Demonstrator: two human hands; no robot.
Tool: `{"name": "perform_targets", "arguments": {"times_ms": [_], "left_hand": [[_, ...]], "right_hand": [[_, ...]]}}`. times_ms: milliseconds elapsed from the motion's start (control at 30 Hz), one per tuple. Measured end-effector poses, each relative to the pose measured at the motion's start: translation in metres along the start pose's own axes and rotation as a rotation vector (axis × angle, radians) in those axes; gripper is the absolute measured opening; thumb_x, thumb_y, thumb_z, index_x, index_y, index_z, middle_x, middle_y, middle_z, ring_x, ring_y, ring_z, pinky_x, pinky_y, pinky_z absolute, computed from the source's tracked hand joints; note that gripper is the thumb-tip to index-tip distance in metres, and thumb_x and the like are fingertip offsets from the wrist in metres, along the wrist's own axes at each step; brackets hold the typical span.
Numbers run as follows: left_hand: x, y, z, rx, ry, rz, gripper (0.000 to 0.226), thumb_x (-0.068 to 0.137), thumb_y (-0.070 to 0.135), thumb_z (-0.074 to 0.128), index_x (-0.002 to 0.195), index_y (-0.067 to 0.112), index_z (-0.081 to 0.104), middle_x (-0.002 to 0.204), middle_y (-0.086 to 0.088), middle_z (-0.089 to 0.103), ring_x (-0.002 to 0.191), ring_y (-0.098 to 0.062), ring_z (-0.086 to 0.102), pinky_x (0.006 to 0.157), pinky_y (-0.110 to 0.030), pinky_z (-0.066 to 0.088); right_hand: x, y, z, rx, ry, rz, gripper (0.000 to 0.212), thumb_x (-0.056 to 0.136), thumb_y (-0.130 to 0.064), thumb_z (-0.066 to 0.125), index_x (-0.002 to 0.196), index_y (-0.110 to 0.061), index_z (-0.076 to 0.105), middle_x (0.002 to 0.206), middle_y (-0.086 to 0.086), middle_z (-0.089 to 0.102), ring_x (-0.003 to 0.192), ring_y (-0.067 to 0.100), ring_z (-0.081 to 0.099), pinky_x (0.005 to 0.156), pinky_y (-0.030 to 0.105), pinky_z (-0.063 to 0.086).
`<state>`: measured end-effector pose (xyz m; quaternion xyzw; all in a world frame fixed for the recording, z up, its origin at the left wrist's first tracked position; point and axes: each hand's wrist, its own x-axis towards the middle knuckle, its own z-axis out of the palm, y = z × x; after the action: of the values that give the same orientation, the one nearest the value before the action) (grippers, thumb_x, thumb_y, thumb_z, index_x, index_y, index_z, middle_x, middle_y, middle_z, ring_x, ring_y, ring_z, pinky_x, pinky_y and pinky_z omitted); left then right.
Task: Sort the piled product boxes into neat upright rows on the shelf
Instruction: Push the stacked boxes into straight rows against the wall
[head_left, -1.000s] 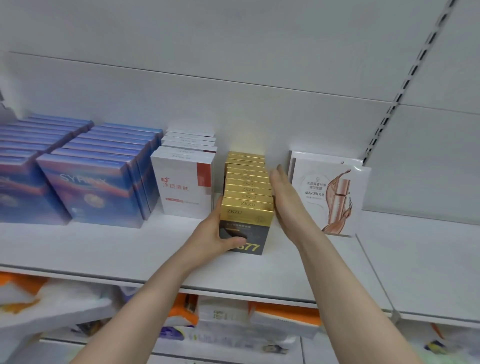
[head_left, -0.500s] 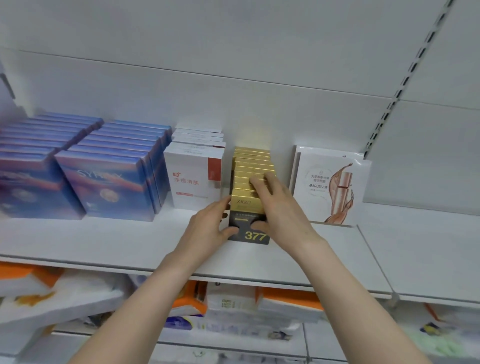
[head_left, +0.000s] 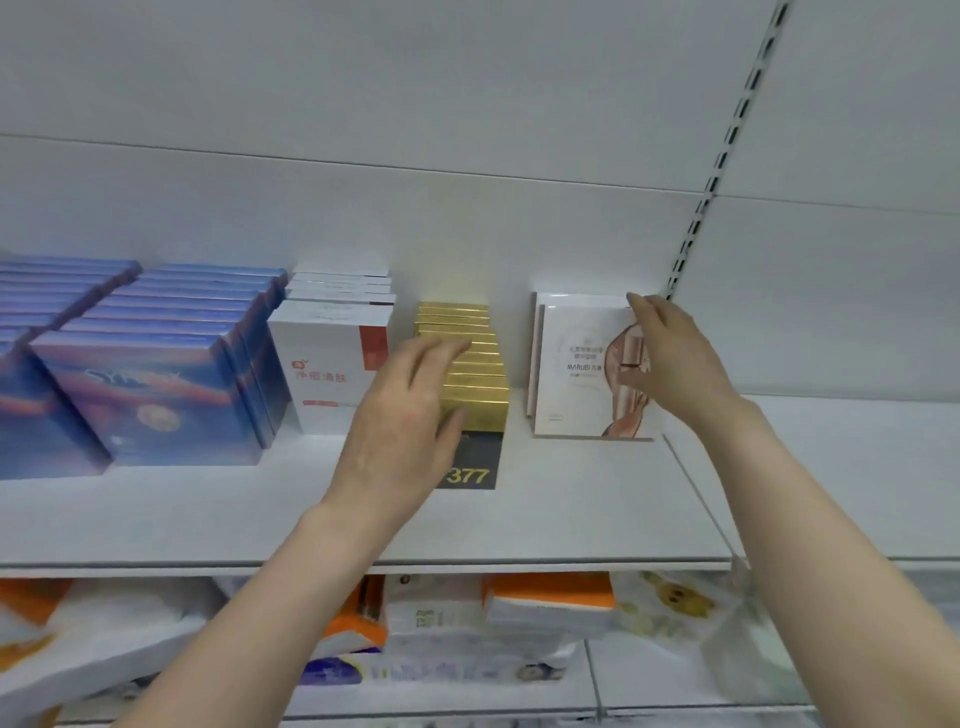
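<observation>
With left hand (head_left: 400, 431) loose-fingered over the gold boxes (head_left: 470, 364) and right hand (head_left: 675, 364), grip unclear, on the white boxes (head_left: 576, 364) just right of them, could topple that thin pair forward with a sharp tug.

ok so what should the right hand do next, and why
Probably nudge the front white pack left and back, flush with the one behind. The right hand pinches its right edge, and the two packs sit staggered. The gold boxes look lined up in a row, with the left hand open in front of them.
</observation>
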<state>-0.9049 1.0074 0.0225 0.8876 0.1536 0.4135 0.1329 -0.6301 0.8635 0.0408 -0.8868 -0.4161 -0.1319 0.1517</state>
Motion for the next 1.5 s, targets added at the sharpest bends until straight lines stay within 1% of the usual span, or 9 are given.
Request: {"name": "perform_targets", "arguments": {"times_ms": [100, 200, 367, 500, 667, 733, 1267, 1400, 1500], "left_hand": [[0.021, 0.035, 0.025, -0.011, -0.032, 0.057, 0.062, 0.083, 0.013, 0.071, 0.140, 0.014, 0.046, 0.134, -0.005, 0.048, 0.117, -0.020, 0.053, 0.097, -0.024, 0.044], [0.041, 0.064, 0.072, -0.084, -0.168, -0.064, 0.074, 0.090, 0.021, 0.065, 0.151, 0.015, 0.024, 0.151, -0.002, 0.029, 0.135, -0.018, 0.035, 0.107, -0.024, 0.030], [0.062, 0.064, 0.161, -0.087, -0.311, -0.416, 0.099, 0.091, 0.020, 0.063, 0.152, 0.010, -0.013, 0.162, -0.007, -0.007, 0.149, -0.024, 0.004, 0.116, -0.031, 0.014], [0.074, 0.059, 0.186, -0.157, -0.205, -0.627, 0.092, 0.093, 0.011, 0.058, 0.153, 0.011, -0.012, 0.162, -0.006, 0.007, 0.143, -0.025, 0.027, 0.109, -0.031, 0.027], [0.088, 0.047, 0.199, -0.169, -0.061, -0.687, 0.075, 0.090, 0.009, 0.060, 0.149, 0.009, 0.015, 0.145, -0.010, 0.041, 0.129, -0.028, 0.046, 0.101, -0.039, 0.042], [0.092, 0.046, 0.200, -0.176, -0.027, -0.715, 0.071, 0.088, 0.009, 0.062, 0.146, 0.010, 0.020, 0.141, -0.009, 0.045, 0.127, -0.027, 0.048, 0.100, -0.039, 0.043], [0.097, 0.039, 0.201, -0.124, -0.063, -0.690, 0.066, 0.089, 0.014, 0.064, 0.142, 0.008, 0.026, 0.140, -0.012, 0.042, 0.128, -0.028, 0.044, 0.093, -0.030, 0.038], [0.091, 0.050, 0.194, -0.010, -0.031, -0.600, 0.086, 0.090, 0.013, 0.061, 0.153, 0.010, 0.002, 0.158, -0.011, 0.015, 0.141, -0.028, 0.027, 0.107, -0.038, 0.034], [0.090, 0.056, 0.189, 0.153, 0.031, -0.382, 0.085, 0.088, 0.004, 0.059, 0.153, 0.007, 0.004, 0.159, -0.016, 0.006, 0.146, -0.031, 0.012, 0.116, -0.038, 0.025]], "right_hand": [[0.026, 0.023, 0.006, -0.111, -0.097, -0.065, 0.108, 0.071, -0.036, 0.082, 0.155, -0.017, 0.017, 0.158, 0.008, 0.024, 0.147, 0.033, 0.019, 0.117, 0.048, 0.020], [0.041, 0.039, 0.010, -0.142, -0.156, -0.095, 0.116, 0.069, -0.048, 0.081, 0.156, -0.027, 0.008, 0.161, 0.002, 0.014, 0.150, 0.032, 0.006, 0.117, 0.057, 0.010], [0.050, 0.056, 0.007, -0.068, -0.166, -0.188, 0.118, 0.063, -0.041, 0.088, 0.155, -0.021, 0.016, 0.155, 0.003, 0.024, 0.144, 0.032, 0.018, 0.113, 0.052, 0.029], [0.048, 0.058, 0.018, -0.041, -0.023, -0.293, 0.108, 0.061, -0.032, 0.090, 0.149, -0.012, 0.029, 0.145, 0.011, 0.032, 0.132, 0.034, 0.029, 0.106, 0.047, 0.038], [0.053, 0.061, 0.045, -0.028, 0.213, -0.366, 0.097, 0.045, -0.024, 0.095, 0.130, -0.008, 0.050, 0.123, 0.014, 0.049, 0.111, 0.036, 0.045, 0.087, 0.046, 0.045], [0.057, 0.061, 0.050, -0.022, 0.243, -0.381, 0.096, 0.047, -0.024, 0.094, 0.130, -0.011, 0.049, 0.125, 0.013, 0.048, 0.115, 0.035, 0.043, 0.091, 0.047, 0.043], [0.069, 0.067, 0.056, -0.042, 0.232, -0.443, 0.100, 0.050, -0.029, 0.095, 0.133, -0.010, 0.043, 0.131, 0.014, 0.049, 0.121, 0.041, 0.047, 0.100, 0.049, 0.044], [0.068, 0.068, 0.053, -0.056, 0.216, -0.456, 0.098, 0.053, -0.031, 0.094, 0.135, -0.009, 0.044, 0.132, 0.014, 0.049, 0.123, 0.040, 0.046, 0.102, 0.049, 0.043], [0.067, 0.069, 0.050, -0.061, 0.223, -0.475, 0.093, 0.058, -0.030, 0.092, 0.135, -0.008, 0.045, 0.132, 0.015, 0.048, 0.121, 0.039, 0.046, 0.101, 0.048, 0.043]]}}
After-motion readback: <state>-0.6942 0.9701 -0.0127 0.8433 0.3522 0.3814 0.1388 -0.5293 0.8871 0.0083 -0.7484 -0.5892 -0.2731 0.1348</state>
